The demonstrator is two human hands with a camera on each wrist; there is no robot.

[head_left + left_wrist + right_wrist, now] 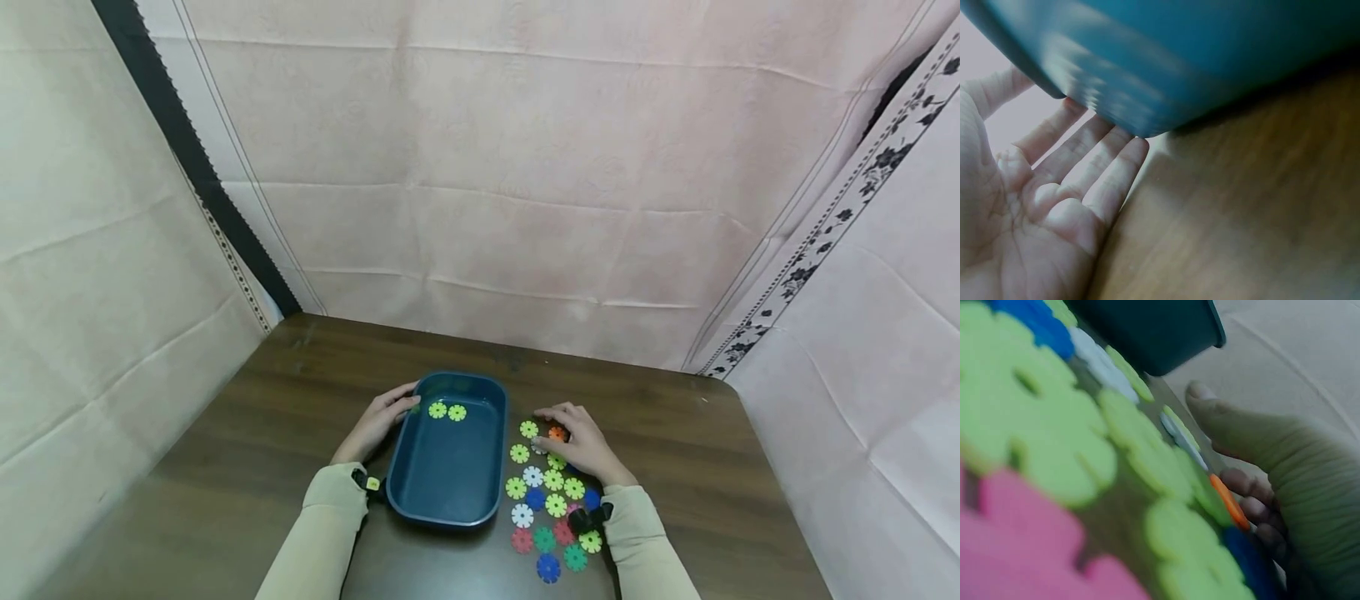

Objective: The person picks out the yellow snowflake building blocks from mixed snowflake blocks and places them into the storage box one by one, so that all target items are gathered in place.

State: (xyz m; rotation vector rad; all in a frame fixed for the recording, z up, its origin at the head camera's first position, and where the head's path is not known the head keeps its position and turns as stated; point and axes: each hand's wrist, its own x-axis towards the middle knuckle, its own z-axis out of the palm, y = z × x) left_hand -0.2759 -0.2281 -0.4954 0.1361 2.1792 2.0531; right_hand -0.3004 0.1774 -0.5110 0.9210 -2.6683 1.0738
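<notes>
A deep blue tray lies on the table, with two yellow-green flower-shaped discs inside near its far end. At its upper left edge, my left hand touches the tray with nearly straight fingers; the thumb meets the rim, its tip hidden. My right hand hovers low over the far end of the loose discs, palm down, thumb and fingers apart. Nearest its fingers is an orange disc; contact is hard to tell. A white disc lies beneath the thumb.
Several yellow-green, white, blue, red, green and pink discs are spread right of the tray, some under the right wrist. The brown wooden table meets pale cloth walls at the back and sides.
</notes>
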